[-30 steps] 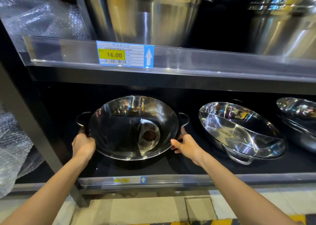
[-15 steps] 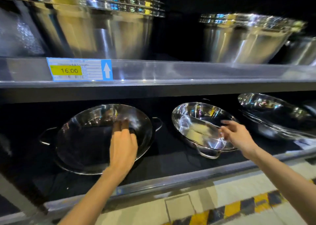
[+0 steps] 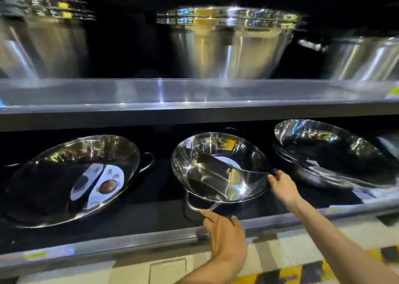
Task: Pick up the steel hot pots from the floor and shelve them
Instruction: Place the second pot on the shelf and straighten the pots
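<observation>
Three shiny steel hot pots rest on the black lower shelf (image 3: 151, 216). The left hot pot (image 3: 54, 175) lies flat with a paper label inside. The middle divided hot pot (image 3: 216, 175) leans tilted toward me, its wire handle at the front. My right hand (image 3: 284, 187) pinches this pot's right rim. My left hand (image 3: 225, 236) is below the shelf's front edge, fingers spread, with the fingertips at the pot's front handle. A stack of hot pots (image 3: 336, 154) leans at the right.
The upper shelf (image 3: 194, 93) has a clear front lip and carries deep steel pots: a left stack (image 3: 38, 39), a middle stack (image 3: 231, 44) and one at the right (image 3: 362, 59). Pale floor tiles with yellow-black hazard tape (image 3: 302, 272) lie below.
The view has swung right. My left hand left the left hot pot and moved to the middle pot's front handle. My right hand slid to that pot's right rim.
</observation>
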Tool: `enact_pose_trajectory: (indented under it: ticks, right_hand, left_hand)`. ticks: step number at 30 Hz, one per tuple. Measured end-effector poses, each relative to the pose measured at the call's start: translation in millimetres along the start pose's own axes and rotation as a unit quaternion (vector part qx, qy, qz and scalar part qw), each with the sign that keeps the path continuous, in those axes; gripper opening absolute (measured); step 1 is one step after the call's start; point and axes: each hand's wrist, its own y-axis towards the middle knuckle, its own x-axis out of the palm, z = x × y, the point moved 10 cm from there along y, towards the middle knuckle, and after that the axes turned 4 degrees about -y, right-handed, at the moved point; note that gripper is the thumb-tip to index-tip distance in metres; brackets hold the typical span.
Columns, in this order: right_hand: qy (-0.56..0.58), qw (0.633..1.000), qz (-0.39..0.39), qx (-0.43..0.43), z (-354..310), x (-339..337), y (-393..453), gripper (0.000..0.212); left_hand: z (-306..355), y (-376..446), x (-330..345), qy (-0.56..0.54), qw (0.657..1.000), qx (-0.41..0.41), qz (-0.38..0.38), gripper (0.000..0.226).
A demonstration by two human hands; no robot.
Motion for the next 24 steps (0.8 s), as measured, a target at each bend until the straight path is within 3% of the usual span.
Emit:
enact_pose_trajectory:
  ticks: [9, 15, 20, 24]
  right_hand:
    - [0.116, 0.992, 0.032, 0.027, 10.4, 7.5, -25.5, 0.042]
    - [0.201, 0.978, 0.014, 0.048, 23.0, 8.5, -38.4, 0.040]
    - [0.184, 0.982, -0.013, 0.032, 9.5, 9.2, -23.2, 0.049]
    - [0.209, 0.975, -0.004, 0.074, 32.3, 20.6, -39.2, 0.044]
  left_hand:
    - [5.9, 22.3, 21.6, -0.127, 0.987, -0.032, 0.096, 0.073]
    - [-9.3, 40.9, -5.4, -0.096, 0.983, -0.007, 0.159, 0.075]
    - [-12.5, 51.0, -11.6, -0.074, 0.987, 0.024, 0.138, 0.083]
    - [-15.5, 77.8, -33.7, -0.070, 0.993, 0.016, 0.093, 0.083]
